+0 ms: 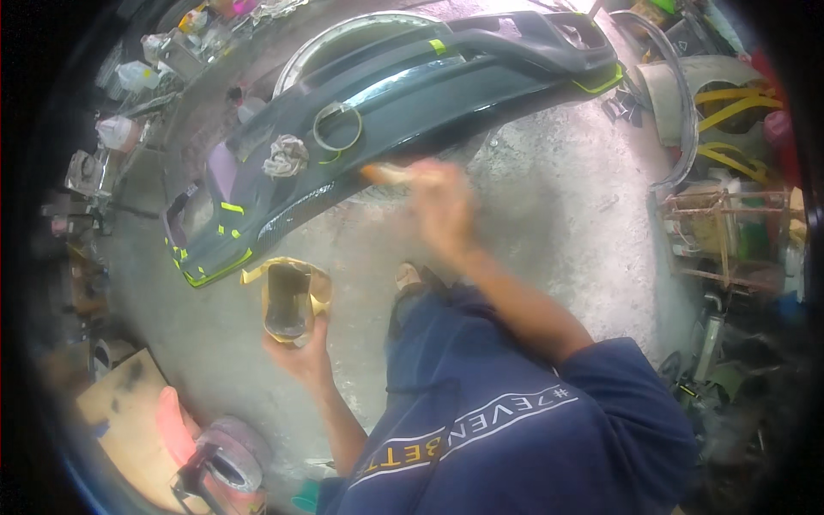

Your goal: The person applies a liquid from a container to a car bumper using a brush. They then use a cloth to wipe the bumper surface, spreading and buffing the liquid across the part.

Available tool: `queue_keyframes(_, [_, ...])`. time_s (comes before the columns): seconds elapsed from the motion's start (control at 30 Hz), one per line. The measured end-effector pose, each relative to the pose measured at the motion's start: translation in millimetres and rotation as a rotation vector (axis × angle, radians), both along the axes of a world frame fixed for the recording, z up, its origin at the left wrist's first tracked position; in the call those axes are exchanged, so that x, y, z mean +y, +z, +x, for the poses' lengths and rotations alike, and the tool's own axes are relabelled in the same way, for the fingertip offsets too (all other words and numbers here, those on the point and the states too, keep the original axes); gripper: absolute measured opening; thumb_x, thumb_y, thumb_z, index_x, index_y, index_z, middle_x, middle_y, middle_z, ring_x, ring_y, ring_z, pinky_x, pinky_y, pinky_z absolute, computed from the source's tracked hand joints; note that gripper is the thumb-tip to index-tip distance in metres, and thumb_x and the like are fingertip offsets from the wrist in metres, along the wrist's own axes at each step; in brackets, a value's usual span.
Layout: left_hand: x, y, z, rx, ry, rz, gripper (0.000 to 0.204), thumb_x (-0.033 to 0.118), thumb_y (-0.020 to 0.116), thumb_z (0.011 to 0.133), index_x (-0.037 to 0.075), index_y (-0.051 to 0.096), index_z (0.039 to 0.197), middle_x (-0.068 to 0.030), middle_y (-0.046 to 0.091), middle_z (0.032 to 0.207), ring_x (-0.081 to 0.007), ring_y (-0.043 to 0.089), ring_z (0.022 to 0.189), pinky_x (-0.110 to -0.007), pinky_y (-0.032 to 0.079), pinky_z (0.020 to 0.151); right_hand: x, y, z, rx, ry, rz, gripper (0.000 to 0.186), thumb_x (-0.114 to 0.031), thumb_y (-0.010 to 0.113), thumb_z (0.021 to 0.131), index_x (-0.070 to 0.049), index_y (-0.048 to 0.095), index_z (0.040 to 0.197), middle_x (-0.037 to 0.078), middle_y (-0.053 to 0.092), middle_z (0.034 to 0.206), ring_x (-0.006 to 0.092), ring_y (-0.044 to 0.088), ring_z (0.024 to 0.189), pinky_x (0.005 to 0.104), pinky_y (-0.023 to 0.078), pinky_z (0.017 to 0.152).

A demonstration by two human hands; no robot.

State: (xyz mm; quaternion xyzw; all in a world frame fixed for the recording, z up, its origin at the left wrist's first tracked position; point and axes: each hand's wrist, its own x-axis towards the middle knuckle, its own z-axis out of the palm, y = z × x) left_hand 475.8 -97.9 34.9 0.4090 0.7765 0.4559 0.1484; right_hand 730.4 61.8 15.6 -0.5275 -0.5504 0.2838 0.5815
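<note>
A cut-open container [289,302] with a dark inside and yellowish paper or tape round its rim is held from below in my left hand [302,356]. My right hand [444,199], smeared by motion, grips what looks like a paintbrush [388,174] with an orange-brown tip. That tip is close to the lower edge of a dark, glossy car bumper [403,99]; whether they touch I cannot tell. Bits of lime-green tape [225,273] mark the bumper's ends and edges. A crumpled cloth or paper [286,156] and a tape roll [316,135] lie on the bumper.
Bottles and clutter [120,133] line the left side. At the lower left are a wooden board [120,412] and a pinkish machine [232,459]. A rusty metal rack [725,232] and a curved dark strip [689,120] stand at right. Grey concrete floor [584,206] lies between.
</note>
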Motion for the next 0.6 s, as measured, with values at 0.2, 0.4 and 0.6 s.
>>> queue_keyframes(0.2, [6,1,-12,-0.121,-0.050,-0.006,0.066,0.002,0.089,0.073,-0.004,0.049,0.126,-0.0122,0.057,0.121,-0.0197,0.059,0.112,-0.033,0.047,0.100,41,-14,171,-0.049,-0.621,0.068,0.016,-0.012,0.064,0.100,-0.006,0.071,0.113,0.005,0.066,0.095,0.0110,0.061,0.063,0.0256,0.050,0.056])
queue_keyframes(0.4, [4,-5,-27,-0.108,-0.057,0.031,0.069,0.016,0.095,0.067,-0.002,0.053,0.119,-0.0109,0.058,0.116,-0.0203,0.059,0.108,-0.035,0.047,0.096,50,-26,162,-0.686,-0.783,0.283,0.020,-0.011,0.067,0.095,-0.007,0.074,0.113,0.009,0.064,0.092,0.0203,0.062,0.078,0.0335,0.050,0.067])
queue_keyframes(0.6, [5,11,-41,-0.086,0.034,0.046,0.072,0.017,0.096,0.066,-0.001,0.053,0.121,-0.0116,0.059,0.116,-0.0196,0.060,0.108,-0.035,0.047,0.097,-28,-14,-30,-0.445,-0.234,0.214,0.024,0.002,0.071,0.088,-0.008,0.075,0.110,0.011,0.067,0.090,0.0257,0.062,0.080,0.0358,0.051,0.070])
